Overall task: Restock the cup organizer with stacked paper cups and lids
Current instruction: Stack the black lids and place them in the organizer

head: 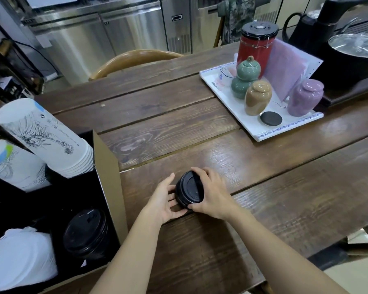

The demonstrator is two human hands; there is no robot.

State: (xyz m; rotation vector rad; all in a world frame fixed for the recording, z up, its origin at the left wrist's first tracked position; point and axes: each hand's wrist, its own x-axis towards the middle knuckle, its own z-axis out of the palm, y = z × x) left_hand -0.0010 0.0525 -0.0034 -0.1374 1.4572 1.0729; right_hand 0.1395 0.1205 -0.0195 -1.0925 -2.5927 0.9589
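Note:
A short stack of black lids [190, 189] stands on the wooden table [285, 187], held between both hands. My left hand [165, 201] cups its left side and my right hand [210, 195] wraps its right side and front. At the left stands the cardboard cup organizer [109, 166] with a black interior. It holds two stacks of white printed paper cups [45, 136] [11, 164], another stack of black lids [86, 234] and a stack of white lids [19, 257].
A white tray [261, 132] at the back right carries a red canister [255, 49], green, tan and purple ceramic jars and a black disc. A black pot with a glass lid [353, 52] sits at the far right. A wooden chair back [134, 60] stands behind the table.

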